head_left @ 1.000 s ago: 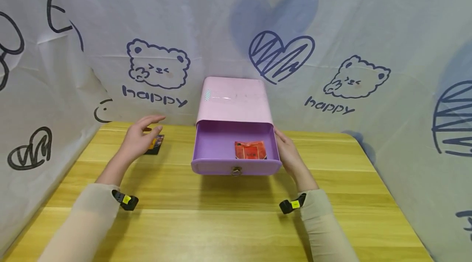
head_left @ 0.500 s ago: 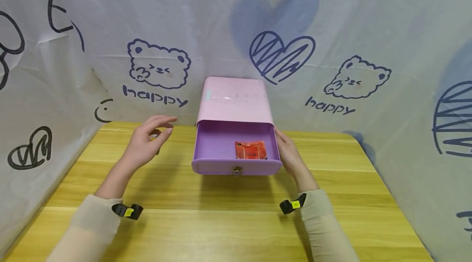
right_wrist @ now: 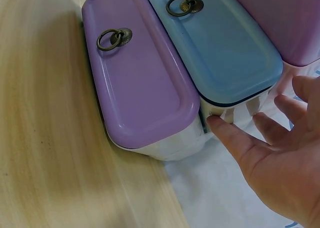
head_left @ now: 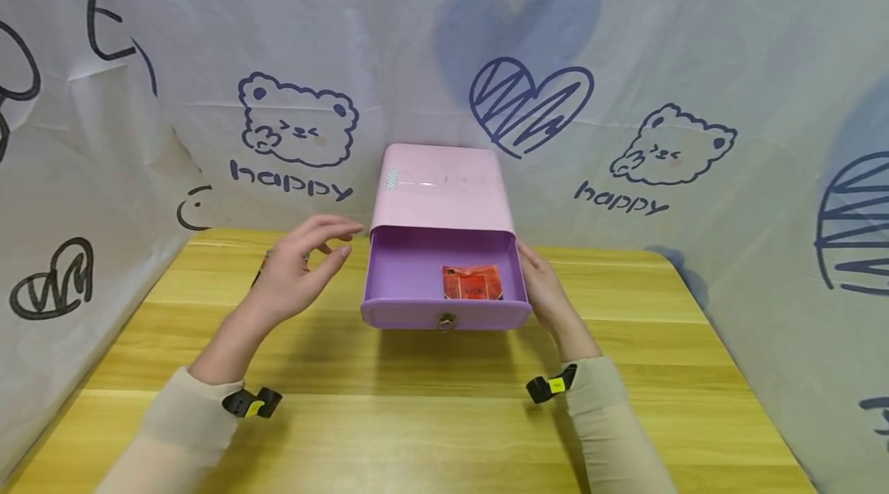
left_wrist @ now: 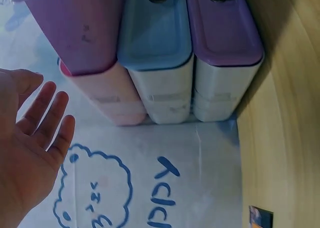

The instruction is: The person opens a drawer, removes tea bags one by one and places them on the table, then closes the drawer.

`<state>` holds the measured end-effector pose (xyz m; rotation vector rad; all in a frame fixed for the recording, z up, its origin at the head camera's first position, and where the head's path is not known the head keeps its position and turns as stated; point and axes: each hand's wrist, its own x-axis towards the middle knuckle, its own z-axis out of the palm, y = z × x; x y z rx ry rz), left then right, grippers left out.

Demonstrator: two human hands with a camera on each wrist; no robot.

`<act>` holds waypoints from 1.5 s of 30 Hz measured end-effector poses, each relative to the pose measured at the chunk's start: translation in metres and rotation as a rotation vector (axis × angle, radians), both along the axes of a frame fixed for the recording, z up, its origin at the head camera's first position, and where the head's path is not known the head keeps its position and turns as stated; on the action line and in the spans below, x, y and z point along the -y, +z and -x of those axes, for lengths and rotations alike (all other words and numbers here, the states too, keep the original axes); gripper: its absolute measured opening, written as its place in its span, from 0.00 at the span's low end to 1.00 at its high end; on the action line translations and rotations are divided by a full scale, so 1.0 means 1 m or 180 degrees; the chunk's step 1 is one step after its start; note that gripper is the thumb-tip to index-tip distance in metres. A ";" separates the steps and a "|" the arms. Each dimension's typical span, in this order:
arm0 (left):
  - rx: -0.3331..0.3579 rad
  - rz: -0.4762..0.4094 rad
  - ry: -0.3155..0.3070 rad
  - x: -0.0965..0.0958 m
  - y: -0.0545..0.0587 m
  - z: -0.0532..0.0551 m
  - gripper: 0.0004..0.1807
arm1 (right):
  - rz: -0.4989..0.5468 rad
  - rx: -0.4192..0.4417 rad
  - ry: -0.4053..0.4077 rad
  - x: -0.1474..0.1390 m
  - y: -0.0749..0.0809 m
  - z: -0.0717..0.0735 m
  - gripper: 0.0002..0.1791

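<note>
A stacked drawer unit with a pink top stands at the back of the table, its purple top drawer pulled out. In that drawer lies a red packet. My left hand hovers to the left of the unit with loosely bent fingers, apart from it and holding nothing. Against the unit's right side rests my right hand; in the right wrist view its extended fingertips touch the side wall near the blue middle drawer.
A small dark printed packet lies on the wooden table to the left, mostly hidden behind my left hand in the head view. Below the blue drawer is a pushed-in purple drawer with a ring pull. A printed cloth hangs behind.
My left hand has moved right, from over the dark packet towards the drawer unit. The right hand, drawer and red packet have stayed put.
</note>
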<state>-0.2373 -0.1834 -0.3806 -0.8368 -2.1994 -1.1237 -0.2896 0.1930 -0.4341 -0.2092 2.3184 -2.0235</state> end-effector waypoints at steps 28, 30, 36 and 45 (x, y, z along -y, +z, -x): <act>-0.0286 0.1166 -0.0874 -0.063 0.044 0.010 0.17 | 0.0044 0.0045 0.0021 0.000 -0.001 0.001 0.35; -0.0273 0.1274 -0.0949 -0.069 0.047 0.012 0.17 | 0.0063 0.0032 0.0029 0.000 -0.002 0.001 0.34; -0.0244 0.1593 -0.1135 -0.088 0.053 0.017 0.16 | 0.0093 0.0004 0.0008 0.000 -0.002 0.002 0.32; -0.0188 0.2062 -0.1222 -0.110 0.059 0.019 0.15 | 0.0102 0.0001 0.0019 -0.001 -0.002 0.003 0.32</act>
